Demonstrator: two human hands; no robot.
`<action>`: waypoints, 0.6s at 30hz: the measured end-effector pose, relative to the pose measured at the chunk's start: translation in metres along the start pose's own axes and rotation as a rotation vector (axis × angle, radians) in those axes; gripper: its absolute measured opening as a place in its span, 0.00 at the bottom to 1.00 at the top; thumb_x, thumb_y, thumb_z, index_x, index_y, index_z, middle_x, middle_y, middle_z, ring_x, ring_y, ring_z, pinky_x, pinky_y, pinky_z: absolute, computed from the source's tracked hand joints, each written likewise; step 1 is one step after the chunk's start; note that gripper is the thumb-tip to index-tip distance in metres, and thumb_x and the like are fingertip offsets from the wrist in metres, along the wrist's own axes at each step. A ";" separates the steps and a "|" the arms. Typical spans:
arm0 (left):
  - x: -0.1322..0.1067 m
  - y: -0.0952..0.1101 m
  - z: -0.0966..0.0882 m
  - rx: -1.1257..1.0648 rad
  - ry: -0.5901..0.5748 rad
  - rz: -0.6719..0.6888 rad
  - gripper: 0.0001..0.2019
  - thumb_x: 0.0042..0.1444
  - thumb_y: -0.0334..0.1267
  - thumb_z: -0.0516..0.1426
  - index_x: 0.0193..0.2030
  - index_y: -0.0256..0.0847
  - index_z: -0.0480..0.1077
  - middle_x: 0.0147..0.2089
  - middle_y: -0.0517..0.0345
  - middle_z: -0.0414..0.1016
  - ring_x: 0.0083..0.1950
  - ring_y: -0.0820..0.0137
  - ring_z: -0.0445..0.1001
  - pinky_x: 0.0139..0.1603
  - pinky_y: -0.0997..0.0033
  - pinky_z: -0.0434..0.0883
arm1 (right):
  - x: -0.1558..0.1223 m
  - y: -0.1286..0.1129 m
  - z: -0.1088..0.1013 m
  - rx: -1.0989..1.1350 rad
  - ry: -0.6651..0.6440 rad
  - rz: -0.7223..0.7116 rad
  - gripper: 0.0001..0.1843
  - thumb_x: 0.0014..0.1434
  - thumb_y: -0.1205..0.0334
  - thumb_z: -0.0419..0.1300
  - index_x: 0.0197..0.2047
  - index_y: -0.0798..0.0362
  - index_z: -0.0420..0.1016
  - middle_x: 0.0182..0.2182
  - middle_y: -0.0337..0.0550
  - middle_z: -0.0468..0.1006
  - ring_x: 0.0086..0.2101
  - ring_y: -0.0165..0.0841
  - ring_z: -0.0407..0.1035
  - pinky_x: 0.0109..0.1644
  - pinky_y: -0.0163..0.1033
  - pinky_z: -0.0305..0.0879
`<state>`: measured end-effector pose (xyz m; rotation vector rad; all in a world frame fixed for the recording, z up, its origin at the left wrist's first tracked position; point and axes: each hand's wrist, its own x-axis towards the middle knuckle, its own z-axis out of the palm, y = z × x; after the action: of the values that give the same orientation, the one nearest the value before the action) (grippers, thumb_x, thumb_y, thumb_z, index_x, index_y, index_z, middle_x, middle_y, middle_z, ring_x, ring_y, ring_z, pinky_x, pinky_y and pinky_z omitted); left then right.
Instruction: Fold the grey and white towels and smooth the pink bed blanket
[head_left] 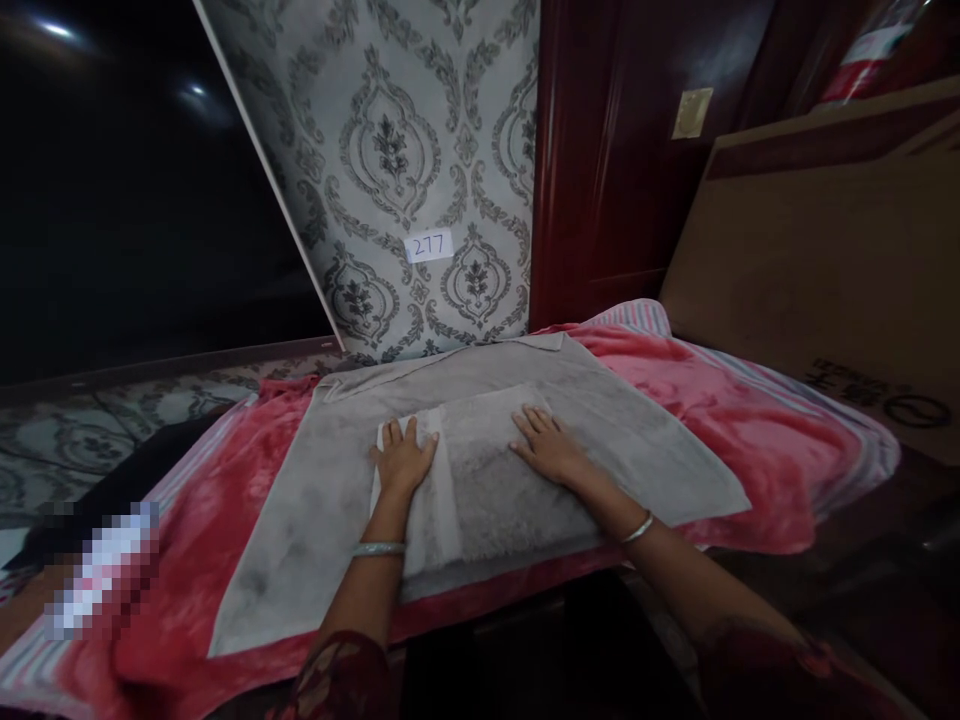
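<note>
A grey towel (480, 480) with a pale band near its left end lies folded in front of me, on top of a larger grey cloth (285, 530) spread flat. My left hand (405, 458) rests palm down on the towel's left end, fingers spread. Toward the towel's far right part, my right hand (546, 448) also lies flat with its fingers apart. Neither hand grips anything. Both wrists wear a bracelet.
Under the grey cloth is a red blanket (225, 500) with striped edges. A large cardboard box (825, 260) stands at the right, a bottle (870, 55) above it. A dark screen (135, 200) fills the left. Patterned wallpaper bears a paper label (429, 245) reading 277.
</note>
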<state>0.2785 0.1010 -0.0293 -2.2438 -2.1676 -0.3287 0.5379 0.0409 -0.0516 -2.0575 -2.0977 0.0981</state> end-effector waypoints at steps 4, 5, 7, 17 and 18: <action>0.000 0.001 0.000 0.004 0.001 0.003 0.34 0.66 0.57 0.43 0.73 0.41 0.56 0.77 0.38 0.48 0.78 0.50 0.45 0.70 0.36 0.54 | -0.004 0.010 0.000 0.014 0.015 0.060 0.37 0.70 0.42 0.44 0.75 0.52 0.52 0.74 0.51 0.44 0.72 0.44 0.39 0.71 0.56 0.45; 0.001 0.001 -0.001 0.004 -0.007 0.001 0.34 0.66 0.57 0.42 0.73 0.41 0.56 0.77 0.38 0.47 0.78 0.50 0.44 0.70 0.36 0.54 | -0.005 0.009 0.000 0.019 0.022 0.062 0.37 0.70 0.43 0.44 0.75 0.53 0.53 0.74 0.51 0.44 0.72 0.44 0.39 0.71 0.56 0.46; 0.001 0.001 -0.001 0.004 -0.016 -0.002 0.35 0.66 0.57 0.42 0.73 0.41 0.56 0.77 0.38 0.47 0.78 0.50 0.44 0.70 0.36 0.53 | -0.006 0.007 -0.001 0.032 0.036 0.061 0.36 0.71 0.44 0.45 0.75 0.53 0.53 0.74 0.51 0.45 0.72 0.44 0.39 0.71 0.55 0.46; 0.004 -0.003 0.002 -0.018 -0.009 0.023 0.34 0.66 0.56 0.43 0.73 0.40 0.56 0.77 0.36 0.47 0.78 0.48 0.43 0.69 0.35 0.54 | -0.007 0.005 0.004 0.060 0.124 0.175 0.34 0.71 0.46 0.45 0.74 0.55 0.55 0.74 0.54 0.47 0.72 0.48 0.40 0.70 0.51 0.48; 0.005 -0.003 0.003 -0.022 -0.008 0.022 0.34 0.66 0.56 0.43 0.73 0.40 0.56 0.77 0.36 0.47 0.78 0.49 0.43 0.69 0.35 0.54 | -0.006 0.006 0.006 0.057 0.121 0.176 0.35 0.71 0.46 0.45 0.74 0.55 0.54 0.74 0.54 0.46 0.72 0.47 0.40 0.70 0.51 0.48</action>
<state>0.2761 0.1061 -0.0319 -2.2827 -2.1518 -0.3451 0.5426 0.0352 -0.0588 -2.1530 -1.8209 0.0574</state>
